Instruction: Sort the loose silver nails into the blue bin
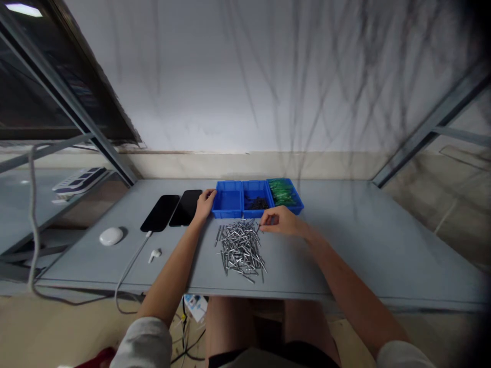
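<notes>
A pile of thin silvery metal rods (241, 248) lies on the grey table. Behind it stand three blue bins side by side: the left bin (227, 199) shows a bare bottom, the middle bin (255, 189) holds small dark pieces (258, 203), and the right bin (300, 208) holds green pieces (282, 191). My left hand (206, 202) rests at the left bin's outer side, fingers bent; what they hold, if anything, is hidden. At the pile's upper right edge, my right hand (275, 221) pinches with thumb and forefinger at a small dark, thin piece, too small to make out.
Left of my left hand lie two black phones (160, 213) (186, 208), one with a white cable (132, 261). Further left are a round white case (111, 236) and a white earbud (155, 254). Metal frame posts rise at both sides, and a wall stands behind the table (353, 230).
</notes>
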The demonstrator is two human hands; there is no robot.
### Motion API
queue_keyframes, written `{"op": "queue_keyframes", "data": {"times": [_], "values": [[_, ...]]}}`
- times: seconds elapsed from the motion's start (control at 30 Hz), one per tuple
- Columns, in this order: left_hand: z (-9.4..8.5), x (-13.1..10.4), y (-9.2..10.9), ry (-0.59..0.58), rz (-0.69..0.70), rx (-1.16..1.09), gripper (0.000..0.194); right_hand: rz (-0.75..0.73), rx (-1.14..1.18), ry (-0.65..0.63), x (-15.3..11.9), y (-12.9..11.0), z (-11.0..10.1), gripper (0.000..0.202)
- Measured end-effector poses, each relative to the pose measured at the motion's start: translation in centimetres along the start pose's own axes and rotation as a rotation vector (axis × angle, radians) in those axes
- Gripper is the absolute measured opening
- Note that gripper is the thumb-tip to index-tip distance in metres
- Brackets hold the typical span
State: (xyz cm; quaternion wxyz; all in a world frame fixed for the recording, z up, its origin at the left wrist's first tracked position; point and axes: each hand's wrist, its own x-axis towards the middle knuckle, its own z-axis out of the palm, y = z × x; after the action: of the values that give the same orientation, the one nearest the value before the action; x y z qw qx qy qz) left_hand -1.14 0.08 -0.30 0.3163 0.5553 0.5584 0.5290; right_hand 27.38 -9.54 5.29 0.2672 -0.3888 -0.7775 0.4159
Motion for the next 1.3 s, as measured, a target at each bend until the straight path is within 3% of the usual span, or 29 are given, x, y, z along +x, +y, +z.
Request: {"op": "queue_keyframes", "data": {"times": [0.5,0.8,1.07,1.2,1.3], "values": [[-0.1,-0.1,0.2,-0.010,0.005,0.001,0.035,-0.098,0.444,0.217,0.0,0.5,-0.8,0.026],[-0.1,0.1,-0.1,0.006,-0.005,0.015,0.037,-0.067,0.387,0.271,0.0,0.7,-1.4,0.027],[-0.1,0.1,-0.1,0.002,0.002,0.022,0.038,-0.014,0.344,0.370,0.0,-0.8,-1.8,0.027],[-0.1,0.0,0.0,0.004,0.003,0.022,0.038,-0.015,0.326,0.417,0.2,-0.3,-1.8,0.026],[-0.1,0.1,0.0,0.004,0.005,0.025,0.036,-0.007,0.181,0.509,0.4,0.4,-1.6,0.024]]}}
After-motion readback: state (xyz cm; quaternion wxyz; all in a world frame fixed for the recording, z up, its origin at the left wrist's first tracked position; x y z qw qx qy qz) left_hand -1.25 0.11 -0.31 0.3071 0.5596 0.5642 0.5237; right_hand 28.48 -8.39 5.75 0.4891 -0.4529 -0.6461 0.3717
